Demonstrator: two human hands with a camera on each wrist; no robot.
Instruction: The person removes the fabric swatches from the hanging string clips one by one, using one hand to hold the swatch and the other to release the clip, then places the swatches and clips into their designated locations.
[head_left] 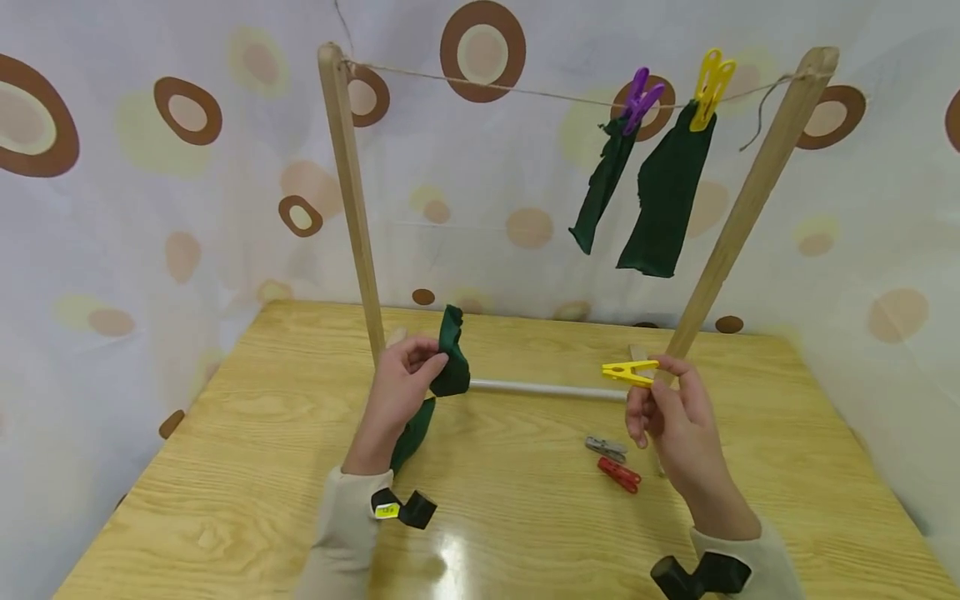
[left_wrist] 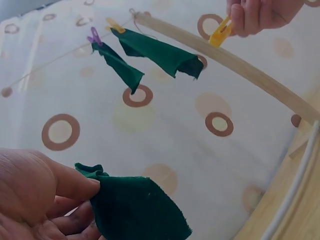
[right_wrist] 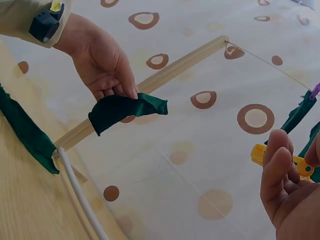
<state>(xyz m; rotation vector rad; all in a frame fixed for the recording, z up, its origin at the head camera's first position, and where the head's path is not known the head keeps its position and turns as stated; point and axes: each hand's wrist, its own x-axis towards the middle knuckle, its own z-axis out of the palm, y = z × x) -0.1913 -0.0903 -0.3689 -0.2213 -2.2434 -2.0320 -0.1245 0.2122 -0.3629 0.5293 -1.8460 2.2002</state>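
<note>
My left hand (head_left: pixel 401 379) pinches a dark green cloth piece (head_left: pixel 450 358) between thumb and fingers, above the table's left part. In the left wrist view the same cloth (left_wrist: pixel 140 205) spreads out from the thumb tip. My right hand (head_left: pixel 682 421) holds a yellow clothespin (head_left: pixel 630 372) by its handle end, its tip pointing left. Another green cloth (head_left: pixel 412 437) lies on the table, partly behind the left wrist. Two green cloths hang from a string (head_left: pixel 480 83): a narrow one (head_left: pixel 603 179) under a purple clothespin (head_left: pixel 642 100), a wider one (head_left: pixel 667 196) under a yellow clothespin (head_left: pixel 711 87).
The string runs between a left wooden post (head_left: pixel 352 192) and a slanting right wooden post (head_left: pixel 750 200). A white rod (head_left: pixel 547 388) joins the posts low down. A grey clothespin (head_left: pixel 606 448) and a red clothespin (head_left: pixel 619 474) lie on the wooden table (head_left: pixel 247 450).
</note>
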